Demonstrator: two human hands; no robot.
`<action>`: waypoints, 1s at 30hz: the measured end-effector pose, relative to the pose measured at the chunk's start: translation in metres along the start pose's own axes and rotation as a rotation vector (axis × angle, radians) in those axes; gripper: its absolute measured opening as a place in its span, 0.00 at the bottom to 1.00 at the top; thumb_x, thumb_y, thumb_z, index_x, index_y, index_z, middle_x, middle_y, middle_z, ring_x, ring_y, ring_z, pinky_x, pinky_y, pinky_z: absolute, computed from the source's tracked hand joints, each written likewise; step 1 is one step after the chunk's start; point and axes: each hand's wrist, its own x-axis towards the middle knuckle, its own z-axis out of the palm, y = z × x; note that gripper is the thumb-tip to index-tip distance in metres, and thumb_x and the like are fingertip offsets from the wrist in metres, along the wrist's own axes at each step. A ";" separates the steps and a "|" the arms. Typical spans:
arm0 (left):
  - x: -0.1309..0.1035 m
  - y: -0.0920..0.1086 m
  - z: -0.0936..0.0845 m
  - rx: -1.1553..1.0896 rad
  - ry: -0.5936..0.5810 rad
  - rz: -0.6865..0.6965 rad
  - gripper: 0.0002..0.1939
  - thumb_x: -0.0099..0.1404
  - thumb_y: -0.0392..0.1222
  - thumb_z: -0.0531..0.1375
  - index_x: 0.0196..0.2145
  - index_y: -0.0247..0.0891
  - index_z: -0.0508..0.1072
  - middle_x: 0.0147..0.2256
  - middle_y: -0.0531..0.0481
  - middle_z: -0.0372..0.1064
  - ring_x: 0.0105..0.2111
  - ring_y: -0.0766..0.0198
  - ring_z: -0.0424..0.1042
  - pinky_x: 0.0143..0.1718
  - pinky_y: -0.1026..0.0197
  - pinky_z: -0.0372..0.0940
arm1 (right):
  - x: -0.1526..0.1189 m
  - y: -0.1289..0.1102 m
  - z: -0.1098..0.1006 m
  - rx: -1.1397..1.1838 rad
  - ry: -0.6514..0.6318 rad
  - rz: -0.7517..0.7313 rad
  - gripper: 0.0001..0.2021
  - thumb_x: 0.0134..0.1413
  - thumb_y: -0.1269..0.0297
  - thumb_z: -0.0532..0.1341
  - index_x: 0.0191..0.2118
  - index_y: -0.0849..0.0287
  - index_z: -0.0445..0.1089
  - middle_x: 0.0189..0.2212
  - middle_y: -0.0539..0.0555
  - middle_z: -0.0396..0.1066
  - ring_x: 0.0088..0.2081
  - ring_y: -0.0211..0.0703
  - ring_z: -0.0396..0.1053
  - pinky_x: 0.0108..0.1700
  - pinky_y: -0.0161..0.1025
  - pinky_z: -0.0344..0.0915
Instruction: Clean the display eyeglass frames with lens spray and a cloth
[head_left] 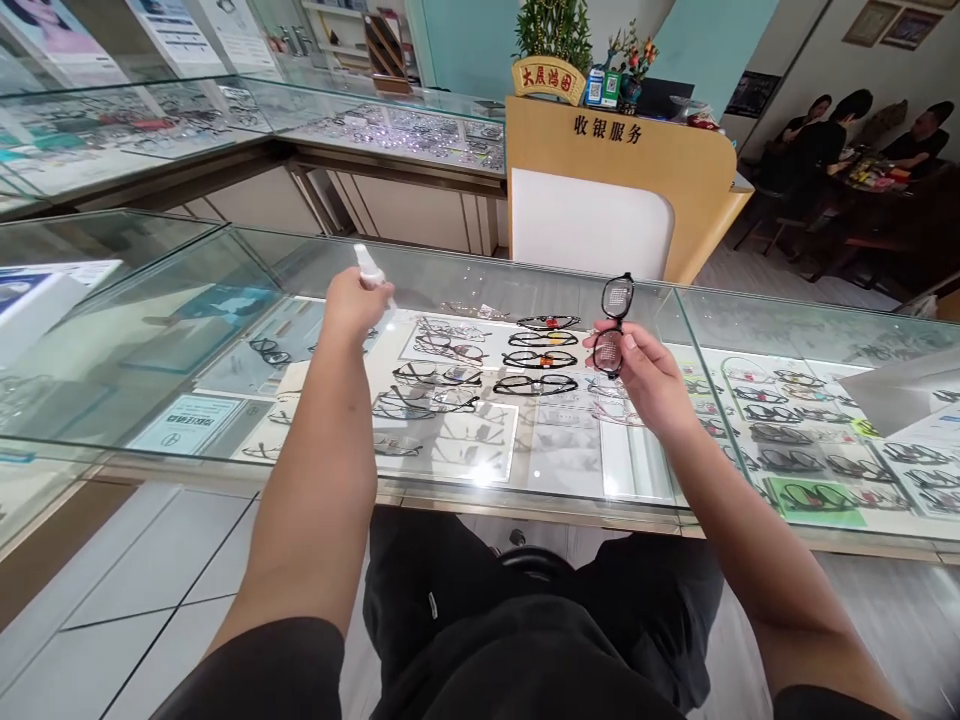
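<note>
My left hand (pixel 354 303) is wrapped round a small white spray bottle (pixel 367 264), its nozzle pointing up and away from me, over the far part of the glass counter. In my right hand (pixel 645 370) is a pair of black-framed eyeglasses (pixel 618 298), held upright on end by the lower lens; pale dotted print shows on both lenses. Between my hands, a column of several dark eyeglasses (pixel 535 385) lies on the counter, some with orange or red tags on them. More thin-framed glasses (pixel 439 375) lie left of that column, seemingly under the glass.
The glass display counter (pixel 420 490) runs across in front of me, with rows of frames (pixel 795 460) at the right. A white box (pixel 45 300) stands at the left. Beyond are a wooden cashier desk (pixel 697 165) and several seated people (pixel 832 140).
</note>
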 end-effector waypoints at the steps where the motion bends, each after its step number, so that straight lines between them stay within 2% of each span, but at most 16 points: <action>1: 0.000 0.000 -0.003 0.070 -0.013 -0.050 0.10 0.64 0.25 0.73 0.35 0.32 0.76 0.27 0.54 0.69 0.33 0.63 0.66 0.50 0.53 0.65 | 0.000 -0.001 0.000 -0.007 0.004 0.005 0.17 0.72 0.43 0.67 0.55 0.44 0.82 0.48 0.51 0.83 0.44 0.46 0.78 0.54 0.48 0.75; 4: -0.004 0.004 -0.009 0.270 -0.049 -0.190 0.08 0.59 0.26 0.73 0.33 0.33 0.79 0.27 0.52 0.73 0.30 0.61 0.69 0.44 0.54 0.66 | 0.000 -0.001 -0.001 -0.010 0.002 0.010 0.17 0.71 0.42 0.67 0.55 0.43 0.82 0.48 0.52 0.84 0.44 0.48 0.79 0.54 0.50 0.75; 7: -0.007 0.010 -0.010 0.396 -0.060 -0.234 0.08 0.57 0.30 0.73 0.30 0.36 0.78 0.28 0.49 0.76 0.30 0.57 0.74 0.42 0.53 0.68 | 0.000 0.000 -0.003 0.012 -0.008 -0.001 0.15 0.72 0.44 0.67 0.55 0.42 0.83 0.48 0.51 0.84 0.43 0.48 0.78 0.54 0.50 0.75; 12: -0.015 0.023 -0.006 0.496 -0.092 -0.239 0.06 0.61 0.33 0.71 0.35 0.36 0.79 0.42 0.39 0.83 0.43 0.46 0.82 0.48 0.50 0.73 | 0.000 -0.001 -0.001 0.018 -0.003 -0.011 0.15 0.71 0.44 0.68 0.54 0.42 0.84 0.47 0.51 0.84 0.42 0.46 0.76 0.53 0.48 0.76; 13: -0.018 0.027 -0.006 0.508 -0.095 -0.237 0.07 0.61 0.33 0.71 0.39 0.35 0.79 0.45 0.37 0.84 0.46 0.44 0.82 0.51 0.48 0.74 | 0.000 -0.001 0.000 0.018 0.005 -0.010 0.15 0.70 0.44 0.68 0.54 0.42 0.85 0.47 0.51 0.84 0.42 0.46 0.75 0.53 0.49 0.76; 15: -0.028 0.038 -0.009 0.534 -0.089 -0.224 0.17 0.62 0.33 0.71 0.49 0.34 0.79 0.55 0.33 0.81 0.53 0.39 0.81 0.56 0.44 0.74 | -0.001 -0.002 0.001 0.020 0.028 -0.011 0.15 0.69 0.44 0.69 0.53 0.43 0.85 0.46 0.51 0.84 0.42 0.46 0.75 0.54 0.49 0.77; 17: -0.043 0.052 -0.017 0.563 -0.042 -0.165 0.33 0.63 0.34 0.70 0.65 0.33 0.72 0.68 0.29 0.71 0.63 0.36 0.76 0.65 0.41 0.71 | -0.002 -0.003 0.000 0.021 0.045 -0.011 0.16 0.69 0.45 0.69 0.54 0.44 0.85 0.46 0.52 0.84 0.41 0.46 0.75 0.53 0.49 0.78; 19: -0.060 0.063 -0.033 0.584 0.025 -0.031 0.41 0.65 0.35 0.68 0.74 0.35 0.63 0.75 0.30 0.60 0.70 0.38 0.70 0.71 0.43 0.66 | -0.003 -0.002 -0.001 0.023 0.046 -0.015 0.15 0.70 0.46 0.69 0.54 0.44 0.85 0.46 0.52 0.85 0.42 0.46 0.76 0.52 0.49 0.78; 20: -0.069 0.068 -0.043 0.601 0.031 0.037 0.40 0.67 0.35 0.67 0.74 0.37 0.63 0.75 0.33 0.62 0.70 0.40 0.70 0.71 0.43 0.66 | -0.003 -0.002 -0.003 0.027 0.044 -0.020 0.14 0.71 0.47 0.69 0.54 0.44 0.85 0.47 0.52 0.85 0.42 0.46 0.76 0.52 0.48 0.78; 22: -0.083 0.072 -0.068 0.698 -0.045 0.084 0.32 0.69 0.38 0.64 0.70 0.44 0.70 0.66 0.40 0.74 0.62 0.42 0.76 0.67 0.42 0.69 | -0.005 -0.001 -0.004 0.032 0.042 -0.039 0.12 0.71 0.48 0.69 0.53 0.43 0.85 0.48 0.51 0.85 0.43 0.46 0.78 0.51 0.47 0.78; 24: -0.091 0.069 -0.094 0.888 -0.194 -0.017 0.22 0.71 0.44 0.63 0.61 0.47 0.78 0.56 0.45 0.82 0.55 0.42 0.80 0.60 0.43 0.72 | -0.008 -0.001 -0.004 0.018 0.030 -0.040 0.12 0.72 0.49 0.68 0.53 0.43 0.85 0.48 0.52 0.85 0.43 0.45 0.80 0.50 0.46 0.78; 26: -0.094 0.062 -0.116 1.065 -0.285 -0.152 0.14 0.69 0.48 0.66 0.51 0.46 0.82 0.51 0.43 0.84 0.53 0.39 0.80 0.56 0.43 0.73 | -0.010 -0.002 -0.003 0.009 0.010 -0.041 0.12 0.72 0.49 0.68 0.53 0.43 0.85 0.49 0.52 0.85 0.45 0.46 0.81 0.50 0.46 0.79; 28: -0.094 0.051 -0.130 1.157 -0.290 -0.233 0.13 0.64 0.50 0.70 0.44 0.44 0.83 0.48 0.39 0.85 0.53 0.35 0.80 0.52 0.43 0.74 | -0.013 -0.002 -0.001 0.026 0.005 -0.056 0.11 0.71 0.49 0.70 0.53 0.41 0.85 0.53 0.51 0.85 0.49 0.48 0.82 0.50 0.46 0.79; 30: -0.095 0.039 -0.136 1.181 -0.281 -0.250 0.14 0.62 0.53 0.71 0.41 0.44 0.82 0.45 0.38 0.85 0.52 0.34 0.80 0.48 0.45 0.73 | -0.015 -0.002 0.000 0.044 0.007 -0.063 0.10 0.70 0.50 0.71 0.53 0.39 0.84 0.57 0.48 0.84 0.52 0.49 0.82 0.49 0.46 0.80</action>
